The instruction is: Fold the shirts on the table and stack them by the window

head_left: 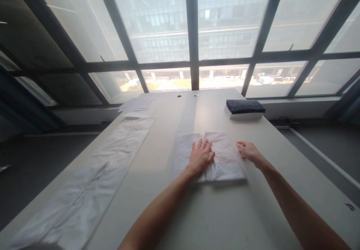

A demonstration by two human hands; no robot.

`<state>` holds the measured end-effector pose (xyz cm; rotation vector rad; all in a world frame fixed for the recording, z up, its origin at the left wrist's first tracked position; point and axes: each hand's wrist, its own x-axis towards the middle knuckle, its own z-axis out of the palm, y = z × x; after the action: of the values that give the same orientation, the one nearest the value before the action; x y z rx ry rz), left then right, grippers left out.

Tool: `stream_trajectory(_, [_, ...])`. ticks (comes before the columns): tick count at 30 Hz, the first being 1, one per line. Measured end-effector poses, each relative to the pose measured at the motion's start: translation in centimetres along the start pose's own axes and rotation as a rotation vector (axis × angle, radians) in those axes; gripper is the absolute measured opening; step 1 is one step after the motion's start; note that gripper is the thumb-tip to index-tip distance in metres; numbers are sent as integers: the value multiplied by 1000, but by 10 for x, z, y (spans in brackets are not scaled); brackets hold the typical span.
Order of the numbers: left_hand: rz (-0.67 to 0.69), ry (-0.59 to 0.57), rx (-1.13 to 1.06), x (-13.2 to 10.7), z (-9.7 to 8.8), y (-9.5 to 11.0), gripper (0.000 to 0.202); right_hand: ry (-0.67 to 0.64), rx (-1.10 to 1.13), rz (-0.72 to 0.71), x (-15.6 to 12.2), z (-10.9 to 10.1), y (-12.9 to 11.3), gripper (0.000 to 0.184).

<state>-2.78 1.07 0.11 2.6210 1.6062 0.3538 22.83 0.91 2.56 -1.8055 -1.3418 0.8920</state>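
Observation:
A folded white garment (222, 163) lies on the pale table (225, 220) in front of me. My left hand (201, 155) rests flat on its middle, fingers stretched out and slightly spread. My right hand (247, 150) touches the garment's right edge, fingers loosely extended toward the cloth and holding nothing that I can see.
A long strip of clear plastic bags (92, 182) runs along the table's left side. A stack of folded clothes, dark on top of white (244, 108), sits at the far right. Loose sheets (137, 105) lie at the far left corner. Large windows stand behind the table.

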Motion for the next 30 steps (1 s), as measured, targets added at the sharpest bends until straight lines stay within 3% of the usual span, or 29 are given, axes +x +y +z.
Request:
stream_trajectory(7, [0,23,-50,0,4,-3,57,-268,248,232,-7,-9,-5,29])
stream_trajectory(12, [3,19,-105,-1,5,-6,56,-421,416,145,-6,0,-3,31])
stream_trajectory(15, [-7,13,-136,0,6,-7,57,-518,582,80,-13,9,-8,42])
stream_trajectory(19, [-54,46,-147,3,8,-7,64,-477,709,33,-23,16,-22,50])
stream_trajectory(25, [-62,-22,-186,4,6,-8,66,-342,683,93,-30,25,-53,48])
stream_trajectory(30, [-120,25,-340,6,2,-6,66,-286,637,92,-30,35,-78,51])
